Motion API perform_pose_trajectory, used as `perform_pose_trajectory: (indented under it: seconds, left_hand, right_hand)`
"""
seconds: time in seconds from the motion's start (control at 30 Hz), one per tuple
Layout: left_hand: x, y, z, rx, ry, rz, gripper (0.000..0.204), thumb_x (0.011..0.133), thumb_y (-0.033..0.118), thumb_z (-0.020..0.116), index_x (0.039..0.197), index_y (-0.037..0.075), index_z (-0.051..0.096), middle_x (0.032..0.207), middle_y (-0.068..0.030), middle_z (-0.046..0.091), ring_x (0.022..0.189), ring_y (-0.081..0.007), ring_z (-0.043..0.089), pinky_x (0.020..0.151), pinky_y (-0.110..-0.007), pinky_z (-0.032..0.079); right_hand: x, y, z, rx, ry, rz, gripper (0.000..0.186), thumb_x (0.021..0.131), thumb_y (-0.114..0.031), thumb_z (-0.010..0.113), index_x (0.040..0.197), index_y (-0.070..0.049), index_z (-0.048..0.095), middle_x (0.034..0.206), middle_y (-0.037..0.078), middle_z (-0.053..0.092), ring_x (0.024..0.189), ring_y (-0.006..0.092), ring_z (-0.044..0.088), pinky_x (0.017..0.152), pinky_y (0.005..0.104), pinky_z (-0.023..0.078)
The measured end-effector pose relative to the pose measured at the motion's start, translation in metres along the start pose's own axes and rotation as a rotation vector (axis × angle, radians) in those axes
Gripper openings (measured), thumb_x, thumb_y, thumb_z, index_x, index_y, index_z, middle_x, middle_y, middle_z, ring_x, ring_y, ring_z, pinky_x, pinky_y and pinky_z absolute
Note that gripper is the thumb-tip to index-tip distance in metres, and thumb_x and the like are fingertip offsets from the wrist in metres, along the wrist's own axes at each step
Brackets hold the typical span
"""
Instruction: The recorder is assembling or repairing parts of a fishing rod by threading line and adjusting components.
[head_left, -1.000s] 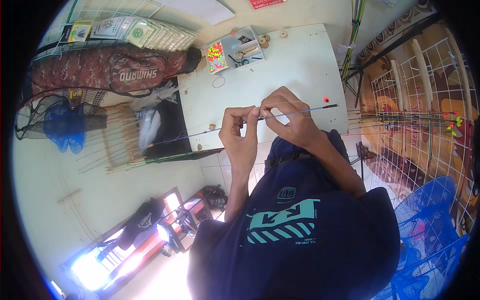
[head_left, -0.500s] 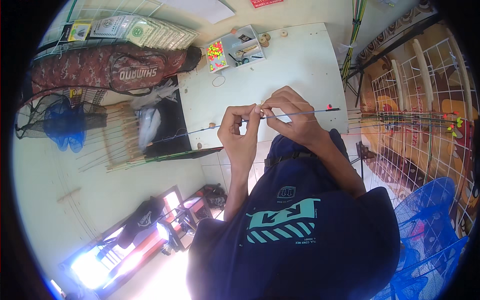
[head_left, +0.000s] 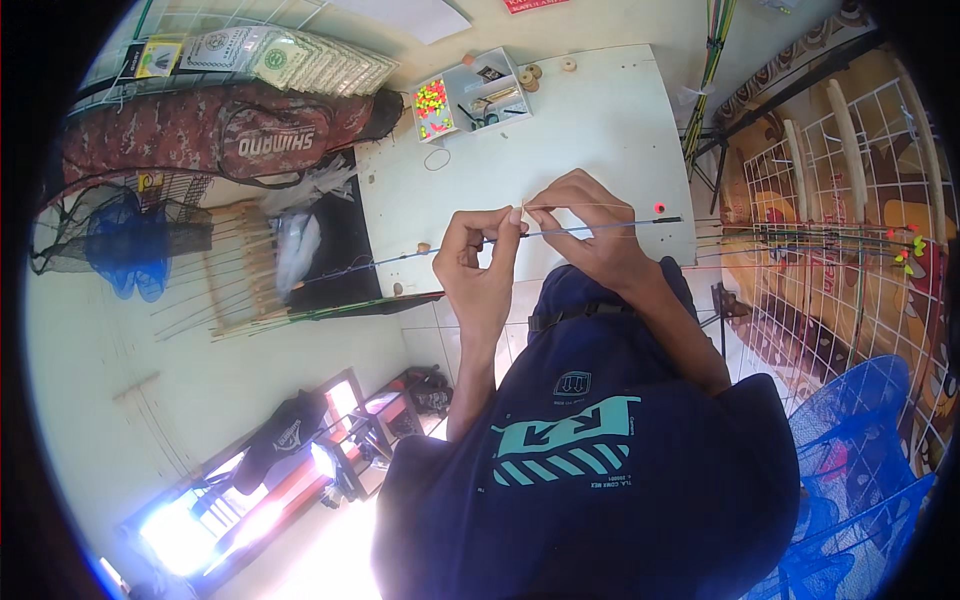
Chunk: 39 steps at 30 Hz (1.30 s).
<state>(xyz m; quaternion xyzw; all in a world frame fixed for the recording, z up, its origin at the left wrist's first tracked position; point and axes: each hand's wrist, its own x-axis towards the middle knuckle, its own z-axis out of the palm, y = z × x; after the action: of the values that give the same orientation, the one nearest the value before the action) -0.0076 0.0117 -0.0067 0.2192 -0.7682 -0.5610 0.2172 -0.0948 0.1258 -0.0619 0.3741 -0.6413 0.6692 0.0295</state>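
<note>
A thin blue fishing rod (head_left: pixel 398 259) with a dark end lies crosswise over the table's near side. My left hand (head_left: pixel 482 250) is closed round it, with thumb and forefinger pinched together at the top. Close beside it, my right hand (head_left: pixel 592 225) pinches a fine pale thread (head_left: pixel 590 206) between thumb and forefinger, and its other fingers are curled. The fingertips of both hands nearly meet above the rod. What exactly lies between them is too small to make out. Near the rod's dark end sits a small red bead (head_left: pixel 659 208).
On the white table (head_left: pixel 600 110) stands a divided tray (head_left: pixel 462 142) with bright beads and small tools. Beside it are small spools (head_left: pixel 530 76) and a thread loop (head_left: pixel 437 159). A rod bag (head_left: pixel 210 135) hangs left; a wire rack (head_left: pixel 800 200) and blue nets (head_left: pixel 860 470) are right.
My right fingertips have shifted slightly away from the rod, drawing the thread. The red bead now shows a little higher, apart from the rod. My left hand has barely moved.
</note>
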Motion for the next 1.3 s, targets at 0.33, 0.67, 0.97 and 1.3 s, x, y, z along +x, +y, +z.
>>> perform_pose_trajectory:
  seconds: [0.33, 0.67, 0.97, 1.3]
  left_hand:
    - [0.000, 0.000, 0.000, -0.001, 0.003, 0.019, 0.007, 0.088, 0.000, 0.065, 0.092, -0.005, 0.060, 0.079, -0.0093, 0.066, 0.073, -0.0094, 0.061, 0.069, -0.022, 0.046]
    - [0.000, 0.000, -0.001, 0.020, 0.006, 0.017, 0.008, 0.089, 0.001, 0.065, 0.093, -0.003, 0.059, 0.080, -0.0075, 0.065, 0.075, -0.0080, 0.059, 0.068, -0.020, 0.045]
    - [0.000, -0.002, 0.000, -0.003, 0.012, 0.009, 0.008, 0.089, 0.000, 0.065, 0.093, -0.005, 0.060, 0.078, -0.0081, 0.066, 0.073, -0.0082, 0.060, 0.068, -0.021, 0.046]
    - [0.000, -0.007, -0.001, -0.007, -0.002, 0.037, 0.012, 0.092, 0.007, 0.064, 0.094, -0.003, 0.057, 0.081, -0.0096, 0.066, 0.077, -0.0107, 0.063, 0.070, -0.022, 0.050]
  right_hand:
    - [-0.003, 0.001, -0.004, 0.117, -0.029, 0.090, 0.021, 0.077, 0.002, 0.068, 0.098, -0.001, 0.065, 0.093, 0.010, 0.066, 0.083, 0.0209, 0.061, 0.069, 0.0318, 0.051]
    - [0.002, -0.008, -0.002, 0.205, -0.020, 0.198, 0.021, 0.075, -0.003, 0.074, 0.096, -0.003, 0.071, 0.085, 0.009, 0.068, 0.076, 0.0158, 0.061, 0.069, 0.0281, 0.051]
    - [0.002, -0.005, 0.001, 0.585, -0.070, 0.527, 0.015, 0.085, -0.006, 0.070, 0.097, 0.003, 0.068, 0.086, 0.007, 0.069, 0.082, 0.0097, 0.063, 0.075, 0.0250, 0.052]
    - [0.003, -0.008, -0.001, 0.558, -0.078, 0.525, 0.015, 0.083, -0.006, 0.071, 0.095, 0.003, 0.068, 0.084, 0.005, 0.068, 0.079, 0.0088, 0.062, 0.073, 0.0237, 0.051]
